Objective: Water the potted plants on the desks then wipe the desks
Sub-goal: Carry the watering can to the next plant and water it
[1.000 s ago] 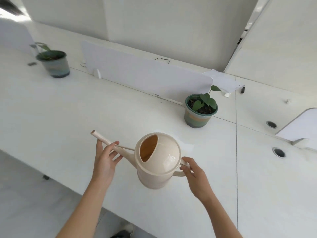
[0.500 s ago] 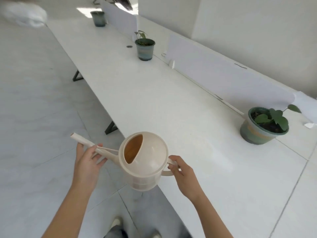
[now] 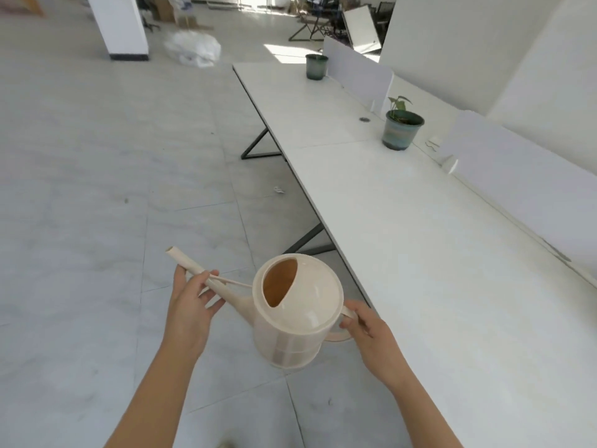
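I carry a cream watering can (image 3: 297,315) over the floor, just left of the long white desk (image 3: 420,227). My right hand (image 3: 371,341) grips its handle. My left hand (image 3: 190,305) holds the long spout from below, fingers curled round it. A potted plant (image 3: 402,124) in a blue-green pot stands far ahead on the desk by the white divider. A second dark green pot (image 3: 316,66) sits at the desk's far end.
White divider panels (image 3: 523,182) run along the desk's right side. Dark metal desk legs (image 3: 258,147) angle out onto the tiled floor. A white bag (image 3: 193,48) and a white pillar (image 3: 119,27) stand far off to the left.
My view has swung left along the desk row; the nearest potted plant has left the frame and the two farther pots now lie ahead. Both hands keep the same hold on the can.
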A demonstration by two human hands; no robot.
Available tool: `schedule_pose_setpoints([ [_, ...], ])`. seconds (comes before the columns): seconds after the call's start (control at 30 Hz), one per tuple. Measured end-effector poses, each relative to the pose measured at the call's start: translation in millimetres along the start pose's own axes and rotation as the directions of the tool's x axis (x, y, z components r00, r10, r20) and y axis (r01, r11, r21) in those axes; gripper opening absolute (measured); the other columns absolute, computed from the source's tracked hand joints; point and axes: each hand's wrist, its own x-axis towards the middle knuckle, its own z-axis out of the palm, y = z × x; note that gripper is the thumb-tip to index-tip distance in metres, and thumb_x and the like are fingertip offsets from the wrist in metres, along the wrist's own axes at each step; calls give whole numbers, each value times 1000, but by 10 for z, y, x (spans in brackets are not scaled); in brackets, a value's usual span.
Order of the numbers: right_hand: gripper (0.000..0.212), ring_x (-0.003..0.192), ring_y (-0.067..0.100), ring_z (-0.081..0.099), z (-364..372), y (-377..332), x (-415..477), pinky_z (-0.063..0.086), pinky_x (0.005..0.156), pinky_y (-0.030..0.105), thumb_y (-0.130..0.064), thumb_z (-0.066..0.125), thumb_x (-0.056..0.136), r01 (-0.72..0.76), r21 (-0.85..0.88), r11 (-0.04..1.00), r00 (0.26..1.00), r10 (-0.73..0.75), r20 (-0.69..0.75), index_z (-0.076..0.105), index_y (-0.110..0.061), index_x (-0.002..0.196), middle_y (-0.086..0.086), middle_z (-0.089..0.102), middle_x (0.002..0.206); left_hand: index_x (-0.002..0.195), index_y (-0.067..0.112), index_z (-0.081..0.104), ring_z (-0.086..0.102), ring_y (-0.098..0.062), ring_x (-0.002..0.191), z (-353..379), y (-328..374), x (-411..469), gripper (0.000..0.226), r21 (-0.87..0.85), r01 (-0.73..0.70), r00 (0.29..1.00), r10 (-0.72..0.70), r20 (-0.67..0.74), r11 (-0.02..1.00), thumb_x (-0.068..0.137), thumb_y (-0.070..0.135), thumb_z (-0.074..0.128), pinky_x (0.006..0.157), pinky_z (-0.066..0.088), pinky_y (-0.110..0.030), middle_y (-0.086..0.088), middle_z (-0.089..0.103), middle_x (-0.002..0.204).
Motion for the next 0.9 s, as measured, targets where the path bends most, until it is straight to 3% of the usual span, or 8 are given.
schedule_pose_setpoints([
  [0.07,28,83,9,54,233,-125,179,39,75,12,-10,46,92,22,16,1000,1000,-22,-1,57,-36,92,-10,63,86,136,31,32,55,-22,93,-161,164,187,46,-2,-24,1000,24,12,1000,94,13,41,88,44,-42,-5,55,94],
  [0.13,30,80,-2,54,435,-254,352,40,75,7,-8,46,92,42,22,999,999,-41,-7,57,-36,91,-16,64,86,137,31,31,55,-22,93,-306,312,373,48,-7,-31,999,31,14,999,94,13,42,88,44,-41,-5,55,95],
  [0.3,28,74,-8,53,717,-477,697,39,71,2,-7,44,93,51,7,999,999,-51,-11,56,-33,92,-13,61,84,139,32,29,55,-23,97,-487,523,793,50,-34,-13,1000,14,20,999,95,14,42,88,44,-40,-5,55,98],
  [0.43,31,73,-7,53,744,-489,1034,38,69,5,-6,45,92,36,-29,999,999,-36,-5,55,-35,89,-31,61,77,142,30,26,54,-25,102,-428,573,1109,52,-31,12,1000,-11,15,999,95,14,42,89,44,-42,-7,55,104],
  [0.53,28,74,-3,51,708,-470,1353,39,72,11,-7,46,92,31,-9,999,999,-31,-15,57,-34,89,-17,63,80,142,31,24,54,-27,103,-303,579,1366,54,-33,34,999,-33,7,999,95,14,42,91,44,-45,-12,53,112],
  [0.63,24,74,-11,53,633,-478,1756,40,71,2,-6,46,92,23,41,999,1000,-23,5,57,-27,90,-9,60,88,142,33,24,56,-25,99,-123,603,1674,55,-32,21,1000,-21,3,999,94,13,44,86,44,-42,-10,56,106],
  [0.77,23,74,-16,54,509,-480,2375,39,70,-1,-3,46,91,22,70,997,999,-24,25,57,-23,91,-10,59,91,142,33,24,57,-24,96,182,682,2144,55,-18,-14,1000,14,-15,1000,94,11,43,84,46,-41,-7,58,99],
  [0.9,25,76,-11,53,403,-467,2975,41,73,5,-5,47,91,18,67,998,999,-21,40,58,-27,91,-15,63,84,142,33,25,56,-23,94,488,757,2585,57,-25,-34,999,33,-43,999,94,10,44,86,46,-40,-7,57,99],
])
